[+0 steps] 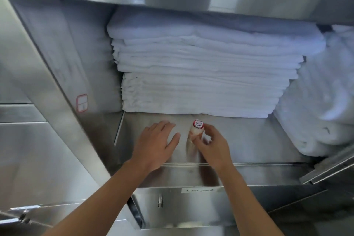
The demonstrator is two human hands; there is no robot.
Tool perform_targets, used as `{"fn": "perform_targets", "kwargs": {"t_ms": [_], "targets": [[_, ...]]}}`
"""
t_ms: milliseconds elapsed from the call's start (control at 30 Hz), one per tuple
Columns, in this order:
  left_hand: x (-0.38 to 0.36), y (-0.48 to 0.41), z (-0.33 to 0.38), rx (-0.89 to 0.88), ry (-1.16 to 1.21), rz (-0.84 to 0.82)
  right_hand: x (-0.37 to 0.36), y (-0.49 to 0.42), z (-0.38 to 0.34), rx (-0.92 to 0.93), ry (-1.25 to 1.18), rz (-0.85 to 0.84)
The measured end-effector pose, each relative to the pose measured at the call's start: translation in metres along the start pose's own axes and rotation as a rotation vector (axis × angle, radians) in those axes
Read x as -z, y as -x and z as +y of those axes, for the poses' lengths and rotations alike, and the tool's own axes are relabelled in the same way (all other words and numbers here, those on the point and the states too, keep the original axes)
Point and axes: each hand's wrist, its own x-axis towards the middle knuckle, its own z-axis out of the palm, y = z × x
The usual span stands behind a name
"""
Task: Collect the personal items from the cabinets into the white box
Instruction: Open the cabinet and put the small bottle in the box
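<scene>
The small pale translucent bottle [196,129] at centre has a red cap with a white printed sticker. The stack of folded cloth sheets [206,74] and the rolled terry towels [325,105] at right are plain white. The stainless steel cabinet shelf [249,136] is silver-grey; the rectangular label [82,102] at left is red-outlined.

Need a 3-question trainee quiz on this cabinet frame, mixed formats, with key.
1. True or false: the right hand pinches the small red-capped bottle.
2. Multiple choice: relative to the stack of folded white linens, the bottle is A) on top of it, B) in front of it, over the steel shelf, C) behind it.
3. Fill in: the left hand is ___ (open/shut), fingers straight, holding nothing.

Key: 1 true; 2 B; 3 open.
</scene>
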Motion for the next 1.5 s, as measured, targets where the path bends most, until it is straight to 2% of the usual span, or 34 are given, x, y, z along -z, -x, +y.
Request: {"fn": "perform_targets", "kwargs": {"t_ms": [233,567,767,967,1267,1500], "targets": [[-0.014,-0.002,-0.013,-0.024,0.008,-0.03,-0.02,-0.002,0.006,-0.006,-0.058,0.113],[0.001,0.008,-0.006,-0.078,-0.028,-0.031,-0.016,0.019,0.003,0.032,-0.023,0.163],[0.023,0.033,0.021,-0.122,-0.057,0.0,0.015,0.058,-0.02,0.11,-0.073,0.23],[0.046,0.079,0.076,-0.181,-0.055,0.052,0.068,0.126,-0.044,0.191,-0.141,0.269],[0.031,0.156,0.184,-0.454,0.037,0.013,0.157,0.274,-0.021,0.148,-0.128,0.446],[0.003,0.191,0.304,-0.837,0.161,-0.075,0.231,0.401,0.005,-0.008,0.015,0.786]]}}
